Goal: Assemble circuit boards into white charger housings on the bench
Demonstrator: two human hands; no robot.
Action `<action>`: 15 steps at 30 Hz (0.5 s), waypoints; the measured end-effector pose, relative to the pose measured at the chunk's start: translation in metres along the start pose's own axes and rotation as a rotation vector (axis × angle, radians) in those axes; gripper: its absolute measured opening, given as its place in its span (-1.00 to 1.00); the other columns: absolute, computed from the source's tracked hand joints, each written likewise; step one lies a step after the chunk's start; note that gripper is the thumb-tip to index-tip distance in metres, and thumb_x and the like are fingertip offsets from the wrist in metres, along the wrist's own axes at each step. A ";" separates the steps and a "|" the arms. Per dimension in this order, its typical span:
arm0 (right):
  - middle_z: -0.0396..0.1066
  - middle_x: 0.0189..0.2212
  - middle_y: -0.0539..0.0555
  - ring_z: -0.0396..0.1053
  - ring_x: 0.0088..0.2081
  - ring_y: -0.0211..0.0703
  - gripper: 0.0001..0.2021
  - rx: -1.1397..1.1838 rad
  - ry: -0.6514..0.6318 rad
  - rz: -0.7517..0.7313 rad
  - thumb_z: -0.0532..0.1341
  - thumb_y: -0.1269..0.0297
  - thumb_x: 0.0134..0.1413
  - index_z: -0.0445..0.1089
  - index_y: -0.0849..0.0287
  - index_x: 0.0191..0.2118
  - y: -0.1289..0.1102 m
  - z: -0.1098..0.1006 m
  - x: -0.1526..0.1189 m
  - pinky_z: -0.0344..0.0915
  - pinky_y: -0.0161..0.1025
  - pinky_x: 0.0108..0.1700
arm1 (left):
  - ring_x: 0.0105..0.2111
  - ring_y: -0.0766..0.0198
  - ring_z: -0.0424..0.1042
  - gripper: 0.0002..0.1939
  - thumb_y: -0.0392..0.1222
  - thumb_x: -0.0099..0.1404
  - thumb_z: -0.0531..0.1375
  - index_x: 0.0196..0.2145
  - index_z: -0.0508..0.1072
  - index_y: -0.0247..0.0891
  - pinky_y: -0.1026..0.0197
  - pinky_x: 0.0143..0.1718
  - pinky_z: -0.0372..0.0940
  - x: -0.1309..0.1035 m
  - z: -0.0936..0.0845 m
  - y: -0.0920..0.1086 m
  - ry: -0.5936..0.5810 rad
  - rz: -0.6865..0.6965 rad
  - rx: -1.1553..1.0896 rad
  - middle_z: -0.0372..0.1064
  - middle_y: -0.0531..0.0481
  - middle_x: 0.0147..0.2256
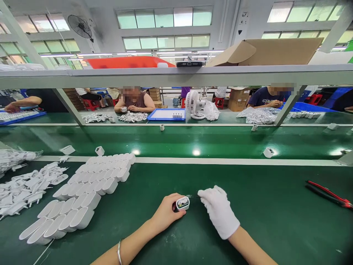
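My left hand (pixel 167 210) is closed around a white charger housing (pixel 182 203), whose open end faces me and shows electronic parts inside. My right hand (pixel 217 209), in a white glove, pinches a thin metal tool (pixel 192 196) that looks like tweezers. Its tip points left toward the housing's upper edge; whether they touch I cannot tell. Rows of white oval housings (pixel 82 217) stand on the green bench to the left. Beyond them lies a loose pile of white plug pieces (pixel 27 186).
Red-and-black pliers (pixel 328 193) lie at the right. Across the bench runs a green belt (pixel 176 141) carrying scattered white housings (pixel 268 152). A shelf (pixel 165 78) spans overhead with a cardboard box (pixel 275 51) on it. Co-workers sit on the far side, near a white fan (pixel 192 103).
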State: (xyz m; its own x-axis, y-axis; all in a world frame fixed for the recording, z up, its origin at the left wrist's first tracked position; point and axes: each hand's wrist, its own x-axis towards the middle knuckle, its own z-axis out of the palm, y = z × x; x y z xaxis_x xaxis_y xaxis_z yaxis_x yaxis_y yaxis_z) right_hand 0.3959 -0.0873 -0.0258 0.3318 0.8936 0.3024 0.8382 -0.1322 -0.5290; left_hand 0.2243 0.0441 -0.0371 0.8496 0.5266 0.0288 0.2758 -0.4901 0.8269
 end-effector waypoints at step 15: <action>0.39 -0.52 -0.13 0.15 -0.45 -0.31 -0.67 -0.165 0.024 -0.164 0.11 0.67 -0.26 0.35 0.05 -0.44 -0.012 -0.007 -0.006 -0.22 -0.20 -0.31 | -0.34 0.32 0.32 -0.60 -0.41 0.07 0.21 -0.14 0.54 -0.10 0.36 -0.44 0.14 -0.002 0.006 -0.003 -0.040 0.063 -0.067 0.33 0.03 -0.31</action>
State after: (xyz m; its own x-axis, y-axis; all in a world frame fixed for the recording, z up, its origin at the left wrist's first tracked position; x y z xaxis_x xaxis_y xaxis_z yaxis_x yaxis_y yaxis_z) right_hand 0.3867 -0.0940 -0.0162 0.1939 0.8985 0.3938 0.9405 -0.0560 -0.3353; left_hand 0.2246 0.0404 -0.0433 0.8817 0.4679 0.0603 0.1922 -0.4731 0.8598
